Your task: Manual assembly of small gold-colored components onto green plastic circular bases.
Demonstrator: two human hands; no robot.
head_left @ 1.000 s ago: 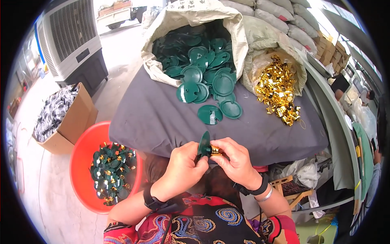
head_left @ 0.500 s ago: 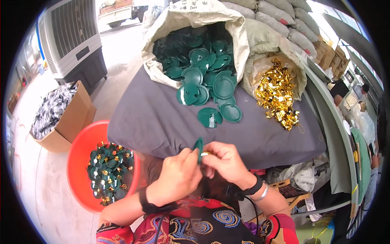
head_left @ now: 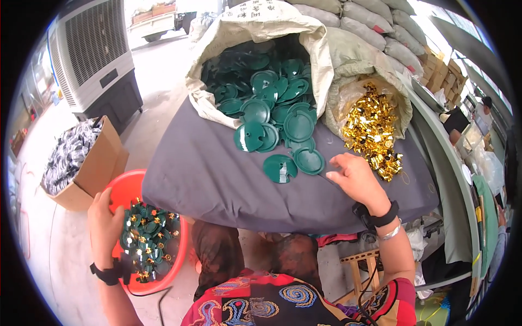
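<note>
Over the left rim of the red basin (head_left: 184,239), my left hand (head_left: 107,221) is open with nothing visible in it. Green discs fitted with gold pieces (head_left: 145,239) fill the bottom of that basin. My right hand (head_left: 356,176) hovers above the grey cloth (head_left: 217,185), fingers apart, between the loose green discs (head_left: 309,161) and the pile of shiny gold clips (head_left: 372,127). A white woven sack (head_left: 200,103) lies with its mouth toward me, spilling plain green discs. The gold clips spill out of a second, smaller sack (head_left: 403,98) to its right.
Left of the table, a cardboard box (head_left: 100,163) holds grey-black parts, with an air cooler (head_left: 95,60) behind it. Stacked full sacks (head_left: 364,27) rise at the back. A wooden stool (head_left: 361,266) stands below the table's right side. Another person (head_left: 484,111) is at the far right.
My hands were together at the table's front edge, holding a green disc and a gold clip. Now they are apart: left over the basin, right toward the gold pile. The disc has left my hands.
</note>
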